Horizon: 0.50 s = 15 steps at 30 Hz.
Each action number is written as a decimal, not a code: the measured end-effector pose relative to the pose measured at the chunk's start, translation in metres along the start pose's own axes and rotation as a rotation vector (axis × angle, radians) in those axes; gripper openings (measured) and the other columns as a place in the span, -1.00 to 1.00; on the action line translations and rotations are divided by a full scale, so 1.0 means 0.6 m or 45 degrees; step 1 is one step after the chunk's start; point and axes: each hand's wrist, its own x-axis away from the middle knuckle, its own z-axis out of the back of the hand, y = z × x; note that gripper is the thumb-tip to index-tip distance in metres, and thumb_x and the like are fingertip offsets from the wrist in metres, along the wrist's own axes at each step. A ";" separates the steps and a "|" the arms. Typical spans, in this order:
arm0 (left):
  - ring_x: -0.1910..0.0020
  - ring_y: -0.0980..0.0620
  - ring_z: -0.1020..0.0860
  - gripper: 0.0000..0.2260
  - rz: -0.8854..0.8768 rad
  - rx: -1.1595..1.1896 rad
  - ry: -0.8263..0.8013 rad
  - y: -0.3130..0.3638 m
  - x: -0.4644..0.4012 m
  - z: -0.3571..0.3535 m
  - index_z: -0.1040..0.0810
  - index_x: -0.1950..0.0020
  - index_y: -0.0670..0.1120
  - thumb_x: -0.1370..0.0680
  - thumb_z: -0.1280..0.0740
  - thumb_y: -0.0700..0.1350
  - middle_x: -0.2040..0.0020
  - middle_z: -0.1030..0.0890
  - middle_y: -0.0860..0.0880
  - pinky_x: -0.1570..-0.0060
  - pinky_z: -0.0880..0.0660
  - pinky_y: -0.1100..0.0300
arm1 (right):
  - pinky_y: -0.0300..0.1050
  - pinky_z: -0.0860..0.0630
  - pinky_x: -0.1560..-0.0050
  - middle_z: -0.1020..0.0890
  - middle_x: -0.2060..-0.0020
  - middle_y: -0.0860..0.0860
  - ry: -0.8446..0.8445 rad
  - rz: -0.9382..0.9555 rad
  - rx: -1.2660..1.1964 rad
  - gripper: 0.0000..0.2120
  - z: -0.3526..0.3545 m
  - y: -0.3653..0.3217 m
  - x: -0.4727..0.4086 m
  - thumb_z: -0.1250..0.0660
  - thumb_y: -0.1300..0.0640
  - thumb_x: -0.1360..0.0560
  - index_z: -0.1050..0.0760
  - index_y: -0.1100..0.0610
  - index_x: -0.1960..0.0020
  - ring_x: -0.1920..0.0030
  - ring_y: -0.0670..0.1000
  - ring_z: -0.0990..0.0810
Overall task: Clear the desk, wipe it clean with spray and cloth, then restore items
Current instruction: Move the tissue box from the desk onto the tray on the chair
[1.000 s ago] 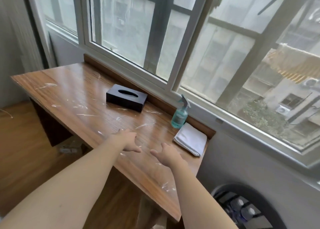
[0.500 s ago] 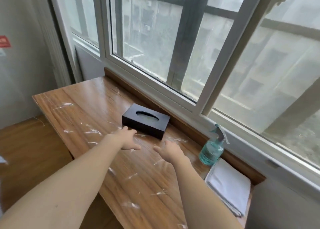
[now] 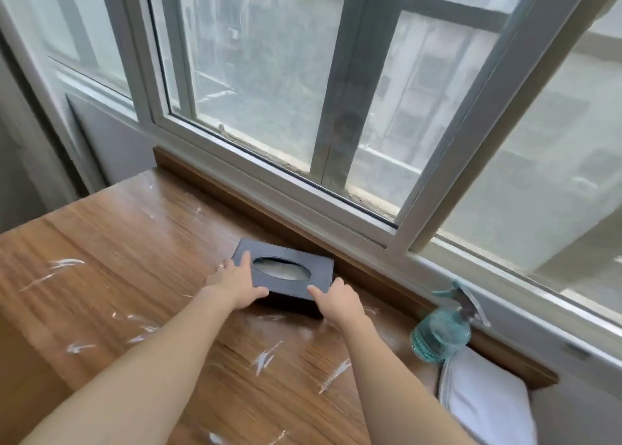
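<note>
Gripping the tissue box (image 3: 286,278) at both ends: left hand (image 3: 235,284) at 9 o'clock with fingers on top, right hand (image 3: 336,301) at 3 o'clock, forearms outstretched over bench (image 3: 101,259).

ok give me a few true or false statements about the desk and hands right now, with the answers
1. Both hands are on the tissue box. True: left hand and right hand hold its ends.
2. The spray bottle lies on its side. False: it stands upright.
3. White streaks mark the desk. True.
4. The folded cloth sits left of the tissue box. False: it lies at the right end, beside the bottle.
5. The right hand holds the bottle. False: it grips the box.
</note>
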 end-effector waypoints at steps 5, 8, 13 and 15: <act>-0.45 -0.25 -0.30 -0.03 -0.009 0.211 -0.069 -0.032 -0.102 0.022 0.14 -0.62 -0.10 -0.49 -0.36 0.30 -0.48 -0.30 -0.26 -0.35 -0.32 -0.10 | 0.10 -0.46 -0.34 -0.52 -0.37 0.23 0.076 -0.220 -0.201 -0.28 -0.018 -0.039 -0.047 -0.23 -0.29 -0.61 -0.25 0.27 -0.46 -0.36 0.25 -0.50; -0.38 -0.23 -0.40 -0.08 -0.009 0.398 -0.145 -0.047 -0.158 0.024 -0.02 -0.57 -0.16 -0.46 -0.41 0.26 -0.43 -0.41 -0.21 -0.35 -0.37 -0.08 | 0.06 -0.46 -0.28 -0.53 -0.35 0.23 0.120 -0.313 -0.278 -0.34 -0.032 -0.055 -0.070 -0.28 -0.26 -0.59 -0.30 0.26 -0.40 -0.34 0.26 -0.51; -0.31 -0.22 -0.45 -0.24 -0.018 0.461 -0.132 -0.048 -0.190 0.020 -0.20 -0.45 -0.21 -0.45 -0.48 0.14 -0.33 -0.47 -0.19 -0.24 -0.43 -0.01 | 0.02 -0.47 -0.20 -0.57 -0.29 0.22 0.207 -0.469 -0.347 -0.41 -0.052 -0.072 -0.088 -0.34 -0.18 -0.56 -0.33 0.24 -0.35 -0.28 0.26 -0.55; -0.27 -0.22 -0.47 -0.33 -0.033 0.428 -0.103 -0.046 -0.192 0.021 -0.25 -0.38 -0.19 -0.46 -0.47 0.09 -0.29 -0.49 -0.19 -0.19 -0.44 0.01 | -0.01 -0.46 -0.17 -0.59 -0.26 0.20 0.233 -0.500 -0.359 -0.44 -0.053 -0.076 -0.086 -0.35 -0.15 -0.54 -0.37 0.23 -0.34 -0.26 0.26 -0.56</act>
